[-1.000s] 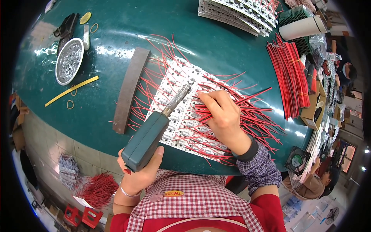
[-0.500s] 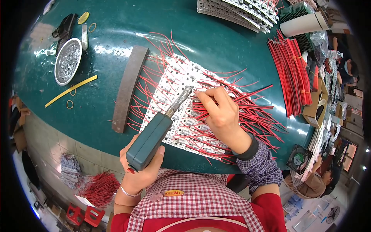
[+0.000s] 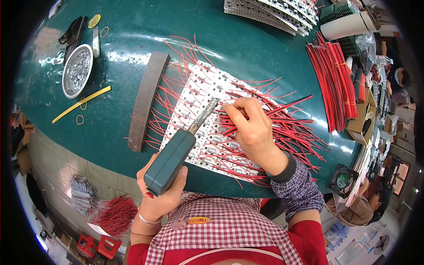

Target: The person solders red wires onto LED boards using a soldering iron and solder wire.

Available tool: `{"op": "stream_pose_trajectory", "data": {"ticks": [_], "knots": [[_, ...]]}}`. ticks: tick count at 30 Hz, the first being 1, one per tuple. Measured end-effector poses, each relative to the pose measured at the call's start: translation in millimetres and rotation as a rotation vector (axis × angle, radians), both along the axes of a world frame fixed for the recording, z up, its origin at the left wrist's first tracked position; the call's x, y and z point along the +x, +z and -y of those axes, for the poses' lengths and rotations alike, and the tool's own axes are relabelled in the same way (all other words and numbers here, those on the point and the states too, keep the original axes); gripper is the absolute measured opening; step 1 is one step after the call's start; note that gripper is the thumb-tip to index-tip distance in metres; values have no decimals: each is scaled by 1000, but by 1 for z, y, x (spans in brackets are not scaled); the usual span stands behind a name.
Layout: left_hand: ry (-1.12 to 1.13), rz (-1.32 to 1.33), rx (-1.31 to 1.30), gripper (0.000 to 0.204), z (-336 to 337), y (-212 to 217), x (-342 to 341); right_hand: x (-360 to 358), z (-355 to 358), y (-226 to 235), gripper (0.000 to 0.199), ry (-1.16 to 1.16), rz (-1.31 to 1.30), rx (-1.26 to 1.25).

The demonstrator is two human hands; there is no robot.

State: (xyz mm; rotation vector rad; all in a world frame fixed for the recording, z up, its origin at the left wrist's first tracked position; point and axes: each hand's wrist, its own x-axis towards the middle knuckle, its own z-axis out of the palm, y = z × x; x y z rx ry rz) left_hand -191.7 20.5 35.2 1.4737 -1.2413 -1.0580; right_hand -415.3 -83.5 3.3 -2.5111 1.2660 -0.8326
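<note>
My left hand (image 3: 160,205) is wrapped round the dark green handle of a soldering iron (image 3: 171,160), whose grey metal tip points up and right over a white circuit board panel (image 3: 182,115). Close to that tip, my right hand (image 3: 252,132) pinches a thin red wire against the board, its end mostly hidden by the fingertips. Many red and black wires (image 3: 298,128) fan out rightward from the panel, passing beneath and beside my right hand. Thin red wires (image 3: 159,104) also stick out from the panel's left side.
Left of the panel lies a long brown bar (image 3: 147,101). Further left are a metal bowl (image 3: 90,73) of silvery bits and a yellow strip (image 3: 81,104). Stacked boards (image 3: 260,17) stand at the back. Wire bundles (image 3: 329,84), a white bottle (image 3: 346,27) and a small fan (image 3: 342,180) are on the right.
</note>
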Motion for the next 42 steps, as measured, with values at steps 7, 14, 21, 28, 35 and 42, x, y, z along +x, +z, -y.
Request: {"op": "stream_pose_trajectory", "data": {"ticks": [7, 14, 21, 28, 35, 42], "knots": [[49, -52, 89, 21, -6, -2, 1, 0, 1, -1, 42, -1, -46, -132], [38, -18, 40, 21, -6, -4, 2, 1, 0, -3, 42, 8, -65, -127], [0, 6, -9, 22, -3, -2, 1, 2, 0, -2, 40, 12, -73, -124], [-76, 102, -55, 20, 0, 0, 4, 4, 0, -3, 39, 10, -63, -129], [-73, 103, 42, 18, 0, 1, 2, 3, 0, -3, 40, 14, -67, -130], [-104, 160, -7, 17, 2, 3, 5, 6, 0, -3, 40, 16, -65, -140]]}}
